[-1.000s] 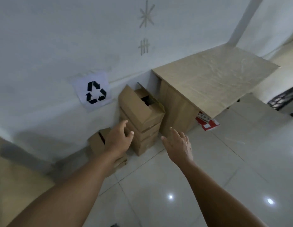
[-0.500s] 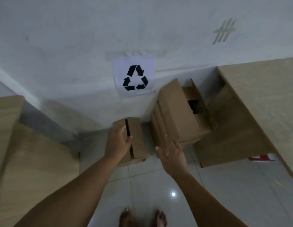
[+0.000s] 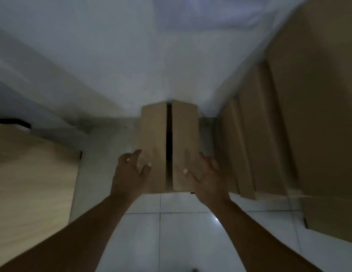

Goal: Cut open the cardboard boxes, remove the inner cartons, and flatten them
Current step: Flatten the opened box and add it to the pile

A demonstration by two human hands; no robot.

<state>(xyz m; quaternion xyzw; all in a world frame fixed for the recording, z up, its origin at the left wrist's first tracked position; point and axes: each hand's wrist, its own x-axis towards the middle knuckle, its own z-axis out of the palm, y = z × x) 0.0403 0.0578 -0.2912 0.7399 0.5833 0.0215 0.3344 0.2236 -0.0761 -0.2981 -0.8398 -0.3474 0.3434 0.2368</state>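
Both forearms are bare from the lower edge of the frame up to the wrists — no sleeve, watch or band shows on either. The left hand (image 3: 130,173) and right hand (image 3: 205,176) wear no gloves or rings — pale fingernails show on a few fingers

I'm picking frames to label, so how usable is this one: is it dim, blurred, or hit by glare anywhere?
Head view: dim overall; the stacked boxes on the right are smeared by motion blur; the small box in the centre and both hands, left hand and right hand, read clearly enough; one small glare spot on the floor tile; wide-angle bending at the edges.
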